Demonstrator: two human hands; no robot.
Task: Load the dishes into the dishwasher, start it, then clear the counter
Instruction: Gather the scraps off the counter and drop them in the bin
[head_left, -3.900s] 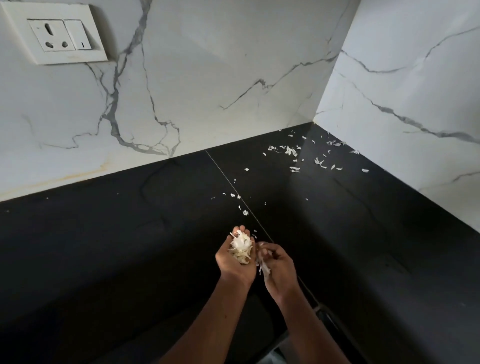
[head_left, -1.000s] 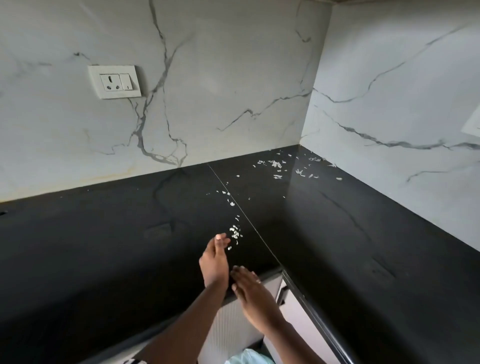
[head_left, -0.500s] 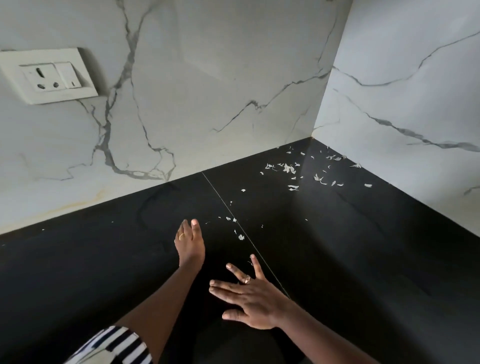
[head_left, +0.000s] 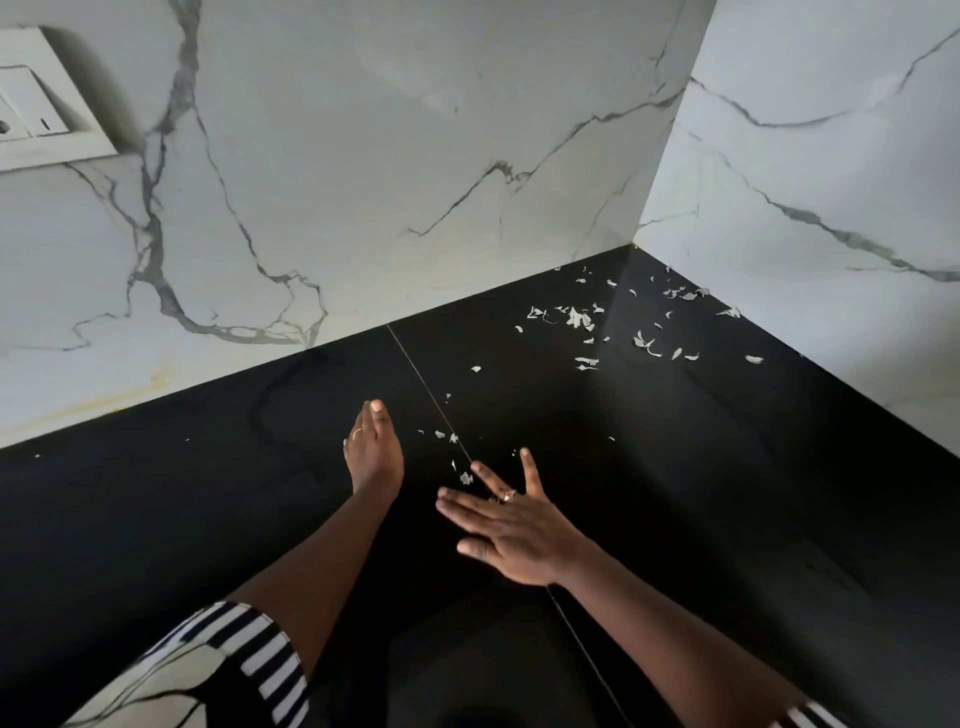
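Over the table (head_left: 156, 519), two hands are seen: left hand (head_left: 374, 457) fingers (head_left: 376, 415) pressed together, right hand (head_left: 519, 535) fingers (head_left: 530, 473) spread; dozens of scraps (head_left: 579, 318) are scattered toward one o'clock.

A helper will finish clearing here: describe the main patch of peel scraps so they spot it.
Follow the black counter to the corner where the marble walls meet. The peel scraps lie scattered there, denser and larger than the few flakes by the right hand.
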